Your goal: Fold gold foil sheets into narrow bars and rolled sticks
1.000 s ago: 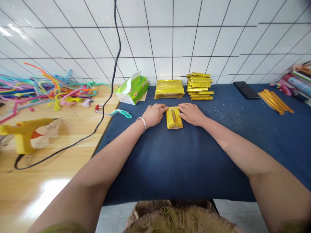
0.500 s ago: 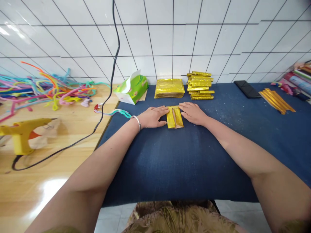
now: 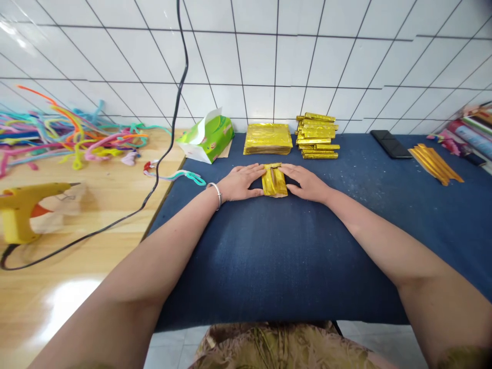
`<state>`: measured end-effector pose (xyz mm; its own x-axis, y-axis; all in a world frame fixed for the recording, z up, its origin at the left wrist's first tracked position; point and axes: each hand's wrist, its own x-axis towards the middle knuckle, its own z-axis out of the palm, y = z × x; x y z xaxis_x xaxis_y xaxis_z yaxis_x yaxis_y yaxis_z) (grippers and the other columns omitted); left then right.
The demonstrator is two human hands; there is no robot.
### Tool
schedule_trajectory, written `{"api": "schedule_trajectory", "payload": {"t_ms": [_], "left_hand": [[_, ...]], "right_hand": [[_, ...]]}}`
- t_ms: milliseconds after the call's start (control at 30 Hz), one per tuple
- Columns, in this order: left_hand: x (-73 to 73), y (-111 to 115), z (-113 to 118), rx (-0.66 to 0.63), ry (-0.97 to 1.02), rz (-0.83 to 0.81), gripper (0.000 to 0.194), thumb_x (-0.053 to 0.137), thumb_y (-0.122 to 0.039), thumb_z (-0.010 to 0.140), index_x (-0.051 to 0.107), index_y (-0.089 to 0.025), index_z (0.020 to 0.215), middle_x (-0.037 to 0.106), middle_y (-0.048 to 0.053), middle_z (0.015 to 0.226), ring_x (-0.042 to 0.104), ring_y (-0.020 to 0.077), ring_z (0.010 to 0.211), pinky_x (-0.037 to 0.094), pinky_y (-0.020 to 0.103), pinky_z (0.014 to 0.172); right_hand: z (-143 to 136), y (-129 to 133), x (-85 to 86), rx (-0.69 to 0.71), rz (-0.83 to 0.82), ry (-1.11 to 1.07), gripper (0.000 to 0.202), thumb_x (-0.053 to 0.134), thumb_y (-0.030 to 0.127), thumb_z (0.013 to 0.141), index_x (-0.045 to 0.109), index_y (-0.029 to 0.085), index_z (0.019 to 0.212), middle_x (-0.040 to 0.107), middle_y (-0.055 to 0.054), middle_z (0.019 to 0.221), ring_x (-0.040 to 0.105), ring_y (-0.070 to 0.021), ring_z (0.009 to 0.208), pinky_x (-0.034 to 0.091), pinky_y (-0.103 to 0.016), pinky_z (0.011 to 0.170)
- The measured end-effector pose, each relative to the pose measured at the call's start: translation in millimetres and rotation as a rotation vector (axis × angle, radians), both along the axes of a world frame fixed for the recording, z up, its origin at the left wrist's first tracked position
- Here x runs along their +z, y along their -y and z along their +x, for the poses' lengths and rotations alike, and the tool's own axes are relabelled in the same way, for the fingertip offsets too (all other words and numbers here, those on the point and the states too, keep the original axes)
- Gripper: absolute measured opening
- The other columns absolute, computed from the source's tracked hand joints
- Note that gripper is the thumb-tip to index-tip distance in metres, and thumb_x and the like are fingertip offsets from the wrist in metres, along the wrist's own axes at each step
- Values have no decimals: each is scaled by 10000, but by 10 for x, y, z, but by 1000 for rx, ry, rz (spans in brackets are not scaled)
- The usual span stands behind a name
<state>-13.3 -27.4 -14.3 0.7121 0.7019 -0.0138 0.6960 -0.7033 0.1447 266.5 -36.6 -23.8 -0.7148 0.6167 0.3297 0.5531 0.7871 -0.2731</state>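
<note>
A small gold foil paper sheet (image 3: pixel 274 180), folded inward along both long sides, is lying flat on the dark blue cloth, its paler inner strip showing.

On the cloth-covered table (image 3: pixel 269 256) a folded foil piece (image 3: pixel 274 180) lies between the left hand (image 3: pixel 240 183) and right hand (image 3: pixel 307 183), with a flat sheet stack (image 3: pixel 268 139) and folded-strip pile (image 3: pixel 317 136) behind, a glue gun (image 3: pixel 23 210) far left
</note>
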Motion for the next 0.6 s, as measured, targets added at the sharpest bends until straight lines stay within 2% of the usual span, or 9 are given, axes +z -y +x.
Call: {"api": "schedule_trajectory", "payload": {"t_ms": [133, 233, 367, 433, 533, 600], "left_hand": [[5, -4, -3, 1, 12, 4, 742, 359, -631, 883, 230, -217, 1485, 220, 102, 1554, 198, 260, 1432, 193, 426, 1113], [4, -4, -3, 4, 15, 6, 739, 361, -630, 884, 236, -215, 1483, 228, 107, 1551, 202, 260, 1431, 198, 427, 1111], [-10, 4, -8, -5, 16, 29, 720, 383, -603, 889, 247, -213, 1479, 249, 108, 1544, 221, 260, 1423, 216, 428, 1103], [0, 14, -9, -19, 36, 75, 708, 419, -584, 883, 281, -206, 1466, 266, 114, 1537, 241, 270, 1412, 240, 441, 1088], [57, 42, 11, -91, 114, 184, 632, 517, -528, 857, 414, -215, 1397, 370, 115, 1484, 325, 287, 1357, 280, 454, 1058], [106, 68, 38, -202, 166, 230, 474, 544, -437, 865, 538, -227, 1290, 511, 99, 1366, 443, 262, 1248, 329, 418, 1023]], "right_hand": [[-13, 43, 34, 38, -13, -25, 654, 505, 205, 829, 313, 255, 1452, 363, -52, 1494, 351, -217, 1362, 327, -431, 1118], [-27, 76, 46, 33, 43, -33, 612, 509, 177, 823, 384, 261, 1416, 416, -64, 1457, 412, -230, 1311, 367, -447, 1078], [-43, 78, 16, 63, 161, -8, 373, 496, 166, 847, 616, 236, 1193, 620, -85, 1203, 552, -230, 1093, 439, -436, 956], [-48, 66, -10, 89, 194, 6, 296, 486, 172, 863, 664, 224, 1092, 663, -80, 1093, 573, -219, 1017, 453, -412, 907], [-59, 63, -33, 100, 203, -6, 265, 483, 175, 869, 671, 216, 1051, 677, -73, 1051, 580, -207, 977, 453, -390, 879], [-72, 87, -27, 83, 199, -12, 263, 485, 173, 866, 663, 218, 1055, 678, -71, 1053, 579, -206, 977, 444, -387, 879]]}}
